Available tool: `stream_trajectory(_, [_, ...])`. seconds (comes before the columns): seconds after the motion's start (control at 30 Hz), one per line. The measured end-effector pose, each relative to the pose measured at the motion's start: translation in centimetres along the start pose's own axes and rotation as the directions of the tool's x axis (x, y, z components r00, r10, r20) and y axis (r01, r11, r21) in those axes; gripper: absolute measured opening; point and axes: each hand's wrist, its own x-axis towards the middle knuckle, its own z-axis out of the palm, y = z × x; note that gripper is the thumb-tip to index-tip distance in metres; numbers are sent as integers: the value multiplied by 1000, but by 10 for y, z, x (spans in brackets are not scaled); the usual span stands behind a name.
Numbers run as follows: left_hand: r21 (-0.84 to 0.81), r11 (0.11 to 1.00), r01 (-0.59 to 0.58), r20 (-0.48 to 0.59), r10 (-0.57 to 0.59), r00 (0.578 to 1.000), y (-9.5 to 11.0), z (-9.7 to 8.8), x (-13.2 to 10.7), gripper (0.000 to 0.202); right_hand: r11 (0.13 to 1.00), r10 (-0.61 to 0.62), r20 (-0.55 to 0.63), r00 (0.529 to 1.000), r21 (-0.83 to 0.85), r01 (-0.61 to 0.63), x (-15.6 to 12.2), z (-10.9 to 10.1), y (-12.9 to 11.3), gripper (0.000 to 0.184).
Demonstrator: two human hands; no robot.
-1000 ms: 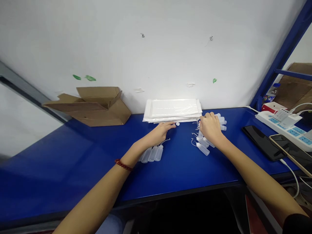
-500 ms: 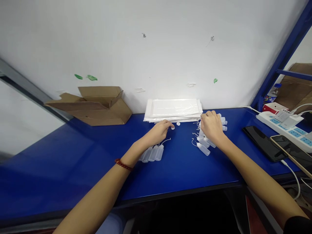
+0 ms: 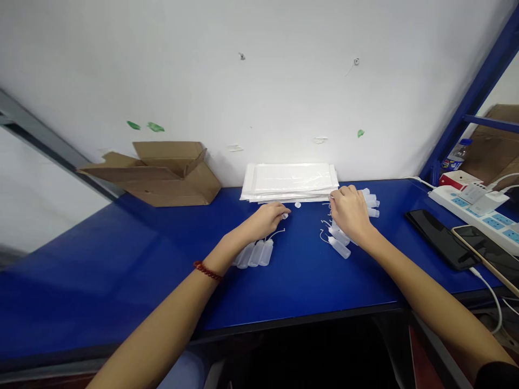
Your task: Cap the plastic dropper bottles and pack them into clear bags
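Surface: blue surface (image 3: 121,259), against a white wall.
Back: cardboard box (image 3: 162,175), stack of clear bags (image 3: 290,181).
Middle: row of bottles (image 3: 255,253), cluster of bottles (image 3: 339,246).
Right: two phones (image 3: 441,237), power strip (image 3: 486,213).

Bare blue table (image 3: 300,281) between bottle clusters (image 3: 255,253).

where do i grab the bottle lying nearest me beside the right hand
Take the bottle across its round body, coming down from above. It lies flat on the table at the near edge of the pile; its thin nozzle and cord point away to the left, too slim to hold firmly.
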Motion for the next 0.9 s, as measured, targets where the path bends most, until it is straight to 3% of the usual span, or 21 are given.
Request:
stream_trajectory(0.17, [-37,999,-4,-18,4,1000,6,-4,-1,32,935,-96,-22,995,340,98,-10,0,-24,26])
stream_trajectory(0.23, [-65,998,-1,-22,0,1000,8,-6,0,29,839,-116,62,991,541,64,-15,4,-43,20])
stream_trajectory(0.3, [-84,996,7,-18,-8,1000,8,-8,0,28,745,-142,221,965,666,-44,-18,9,-64,19])
stream_trajectory(0.37, [-113,993,30,-6,-31,1000,7,-9,0,28,718,-208,346,915,689,-97,-20,12,-82,23])
stream_trajectory(0.47, [-162,985,66,10,-66,998,4,-9,-1,25,763,-321,433,842,645,-41,-19,14,-98,45])
stream_trajectory(0.53, [-176,981,77,11,-76,997,2,-9,-1,23,806,-334,473,815,591,-13,-20,14,-101,57])
stream_trajectory(0.7, [-214,971,107,19,-105,994,2,-10,-1,17,844,-327,512,794,536,1,-21,20,-100,64])
stream_trajectory(0.9, [-243,962,124,16,-124,992,5,-13,-1,13,832,-319,494,809,555,-11,-24,28,-101,54])
